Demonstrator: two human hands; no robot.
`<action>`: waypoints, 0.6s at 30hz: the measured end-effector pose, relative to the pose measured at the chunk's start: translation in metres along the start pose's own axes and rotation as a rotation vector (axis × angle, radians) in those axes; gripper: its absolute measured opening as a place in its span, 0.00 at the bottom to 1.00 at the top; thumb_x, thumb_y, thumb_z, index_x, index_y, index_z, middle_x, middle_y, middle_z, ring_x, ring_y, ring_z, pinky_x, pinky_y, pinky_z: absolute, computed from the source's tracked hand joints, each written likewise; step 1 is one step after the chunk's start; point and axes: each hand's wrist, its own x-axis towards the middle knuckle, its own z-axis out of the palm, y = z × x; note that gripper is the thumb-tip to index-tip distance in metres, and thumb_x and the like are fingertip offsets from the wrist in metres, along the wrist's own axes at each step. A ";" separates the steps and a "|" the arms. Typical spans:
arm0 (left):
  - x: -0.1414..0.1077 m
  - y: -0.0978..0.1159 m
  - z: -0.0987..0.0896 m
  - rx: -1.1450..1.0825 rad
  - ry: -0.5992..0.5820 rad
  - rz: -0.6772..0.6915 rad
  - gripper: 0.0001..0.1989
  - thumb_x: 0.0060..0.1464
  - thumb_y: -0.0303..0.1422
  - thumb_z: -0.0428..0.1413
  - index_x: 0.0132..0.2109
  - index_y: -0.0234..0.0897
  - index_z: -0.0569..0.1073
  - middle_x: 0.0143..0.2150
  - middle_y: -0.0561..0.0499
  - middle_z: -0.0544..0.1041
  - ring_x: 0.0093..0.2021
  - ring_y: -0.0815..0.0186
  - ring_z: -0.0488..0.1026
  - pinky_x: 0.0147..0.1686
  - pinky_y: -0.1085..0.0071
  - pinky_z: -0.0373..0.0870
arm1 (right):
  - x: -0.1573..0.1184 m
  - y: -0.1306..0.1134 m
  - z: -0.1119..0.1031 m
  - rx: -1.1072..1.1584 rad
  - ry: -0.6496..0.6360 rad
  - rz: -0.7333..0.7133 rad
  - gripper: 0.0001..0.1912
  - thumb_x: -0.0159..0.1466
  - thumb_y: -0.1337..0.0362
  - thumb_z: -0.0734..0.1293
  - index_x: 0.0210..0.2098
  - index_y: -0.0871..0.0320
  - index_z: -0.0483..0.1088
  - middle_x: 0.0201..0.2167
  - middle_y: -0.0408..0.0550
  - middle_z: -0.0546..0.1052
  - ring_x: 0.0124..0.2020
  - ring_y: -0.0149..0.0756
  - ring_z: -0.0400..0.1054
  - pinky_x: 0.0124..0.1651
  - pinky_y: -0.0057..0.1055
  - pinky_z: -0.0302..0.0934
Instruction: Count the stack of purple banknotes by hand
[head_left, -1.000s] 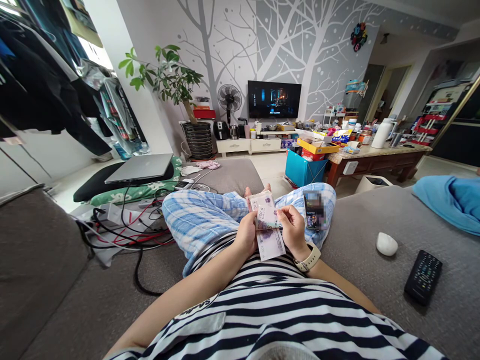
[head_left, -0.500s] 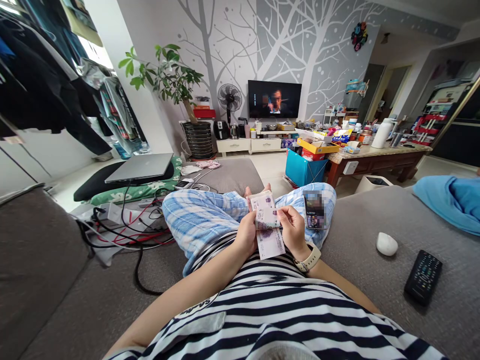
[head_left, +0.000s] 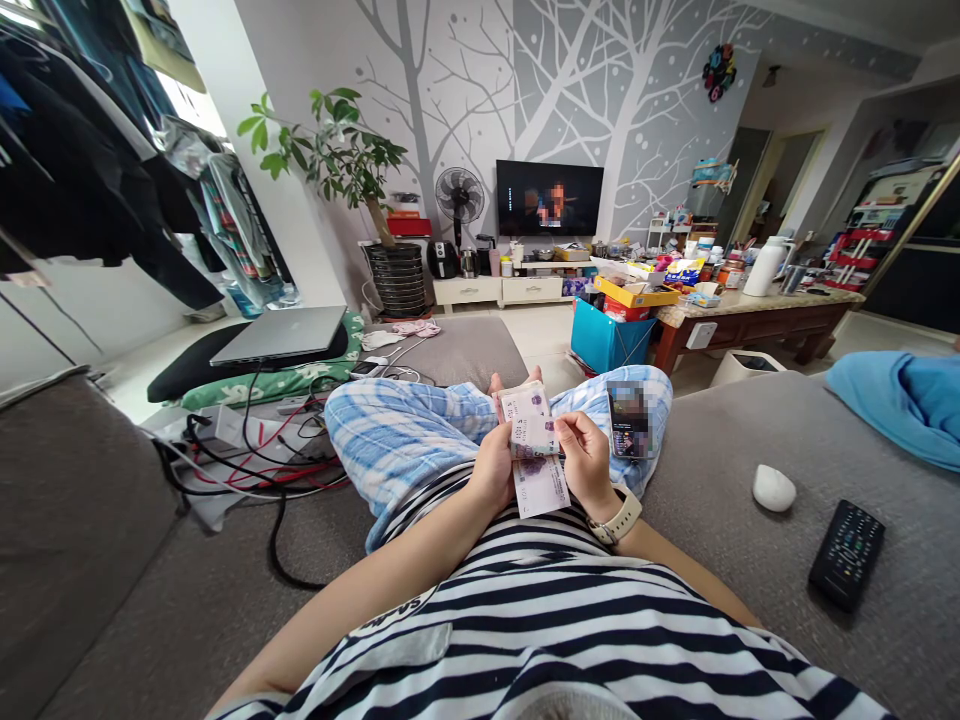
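Pale purple banknotes (head_left: 532, 420) are fanned out above my lap, with one lower note hanging toward my striped shirt. My left hand (head_left: 493, 468) is closed on the left side of the banknotes. At their right edge, my right hand (head_left: 586, 458) pinches the notes between thumb and fingers; a cream watch is on that wrist. Just right of my right hand, a phone (head_left: 628, 425) with a lit, partly blurred screen rests on my checked trouser leg.
A white mouse (head_left: 773, 488) and a black remote (head_left: 846, 555) lie on the grey sofa at right. Left are tangled cables (head_left: 277, 480) and a laptop (head_left: 281, 335) on cushions. Ahead stand a blue box (head_left: 609, 338) and a crowded table (head_left: 720, 318).
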 end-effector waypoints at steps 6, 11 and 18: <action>-0.002 0.002 0.001 0.008 -0.068 0.012 0.09 0.38 0.34 0.62 0.28 0.33 0.74 0.26 0.48 0.79 0.33 0.56 0.78 0.35 0.65 0.73 | 0.000 0.000 0.000 0.029 -0.014 -0.009 0.13 0.66 0.55 0.63 0.31 0.58 0.70 0.23 0.41 0.68 0.25 0.30 0.60 0.29 0.27 0.55; -0.005 0.004 0.002 0.018 -0.079 -0.007 0.10 0.37 0.34 0.63 0.29 0.34 0.76 0.27 0.48 0.79 0.32 0.56 0.77 0.34 0.64 0.72 | 0.000 0.002 -0.001 0.037 -0.023 0.002 0.13 0.66 0.55 0.63 0.30 0.57 0.69 0.23 0.41 0.67 0.25 0.30 0.59 0.28 0.28 0.54; -0.007 0.006 0.001 0.033 -0.092 0.021 0.10 0.39 0.35 0.64 0.27 0.34 0.74 0.24 0.51 0.76 0.25 0.66 0.71 0.30 0.70 0.67 | -0.001 0.001 0.000 0.049 -0.058 -0.022 0.12 0.66 0.56 0.63 0.31 0.58 0.70 0.24 0.42 0.69 0.26 0.31 0.61 0.30 0.28 0.55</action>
